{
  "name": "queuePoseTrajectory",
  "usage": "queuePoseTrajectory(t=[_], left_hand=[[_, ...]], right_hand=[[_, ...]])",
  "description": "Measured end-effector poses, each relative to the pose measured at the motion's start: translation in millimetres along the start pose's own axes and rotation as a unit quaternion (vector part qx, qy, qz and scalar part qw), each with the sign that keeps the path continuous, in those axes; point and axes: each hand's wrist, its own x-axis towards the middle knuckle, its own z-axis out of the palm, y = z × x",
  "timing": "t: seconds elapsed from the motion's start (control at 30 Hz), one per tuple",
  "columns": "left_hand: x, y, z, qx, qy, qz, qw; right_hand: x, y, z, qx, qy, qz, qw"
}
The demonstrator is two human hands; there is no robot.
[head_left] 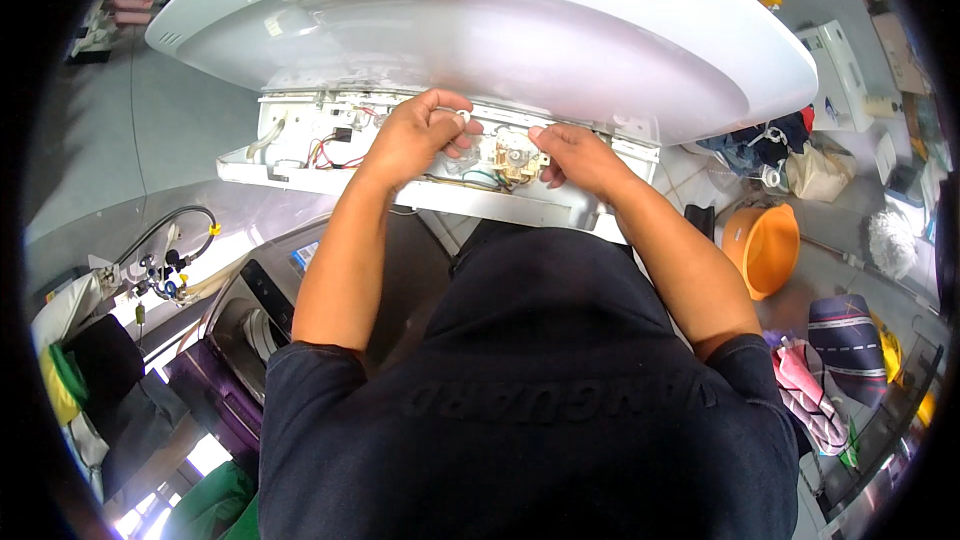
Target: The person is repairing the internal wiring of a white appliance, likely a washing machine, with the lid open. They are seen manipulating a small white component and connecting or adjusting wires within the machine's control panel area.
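The long white control housing (500, 202) of an appliance lies uncovered in front of me, with wiring and parts showing inside. My right hand (583, 158) grips the right side of a cream-coloured timer mechanism (515, 155), thumb on top and fingers curled at its edge. Just left of it, my left hand (420, 135) is closed in a pinch above the housing. A small whitish piece shows at its fingertips, too small to name. Red and dark wires (322, 152) run through the housing left of my left wrist.
A large white curved lid (480, 35) rises behind the housing. To the right stand an orange bucket (762, 250) and a heap of cloth (775, 145). A black hose with valves (165, 275) is at the left, near a purple suitcase-like object (215, 390).
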Motion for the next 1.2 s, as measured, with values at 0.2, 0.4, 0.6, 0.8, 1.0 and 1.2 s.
queuePoseTrajectory(t=[0.2, 0.4, 0.6, 0.8, 1.0, 1.2], left_hand=[[-5.4, -2.8, 7.3, 0.044, -0.02, 0.048, 0.998], [-10.6, 2.0, 15.4, -0.006, -0.041, 0.03, 0.999], [-10.3, -2.6, 19.6, -0.017, 0.023, 0.048, 0.998], [-16.4, -0.9, 25.9, -0.047, 0.007, 0.048, 0.998], [-21.1, 11.5, 31.0, 0.032, -0.006, 0.014, 0.999], [-18.8, 10.3, 30.9, 0.031, -0.016, 0.009, 0.999]], right_hand=[[-1.1, -2.9, 0.7, -0.01, 0.002, 0.0, 1.0], [-0.5, -0.4, 1.5, -0.008, 0.007, -0.001, 1.0], [-2.3, -1.8, 0.8, -0.011, 0.007, 0.001, 1.0], [-5.2, -6.9, 0.8, -0.019, 0.008, 0.008, 1.0], [-8.4, -10.9, 0.2, -0.012, 0.002, 0.013, 1.0], [-3.6, -4.4, 0.2, -0.007, 0.001, 0.017, 1.0]])
